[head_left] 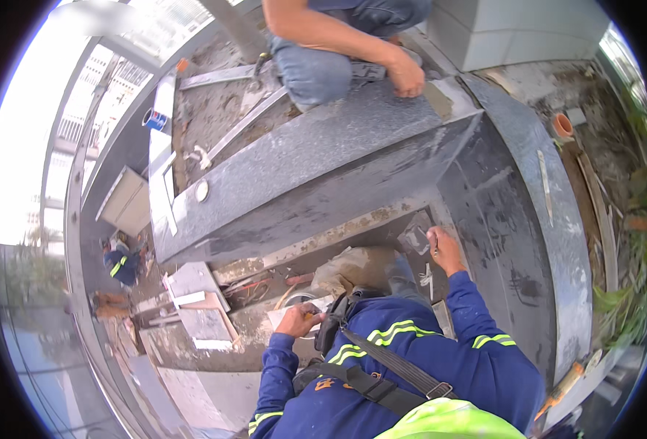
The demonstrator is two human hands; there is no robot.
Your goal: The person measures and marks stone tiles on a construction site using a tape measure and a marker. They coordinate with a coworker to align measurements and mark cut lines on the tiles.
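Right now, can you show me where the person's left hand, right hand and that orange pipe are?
Left hand (pixel 298 321): head view, on the back of the hand.
Right hand (pixel 449 252): head view, on the back of the hand.
Orange pipe (pixel 562 125): head view, on its end.

Unreadable orange lettering (pixel 328 383) on blue jacket (pixel 459 358)

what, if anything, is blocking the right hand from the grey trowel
Nothing visible: the right hand already seems to grip the grey trowel by its handle, with the blade to the hand's left. The dark stone wall stands to the right, not between them.
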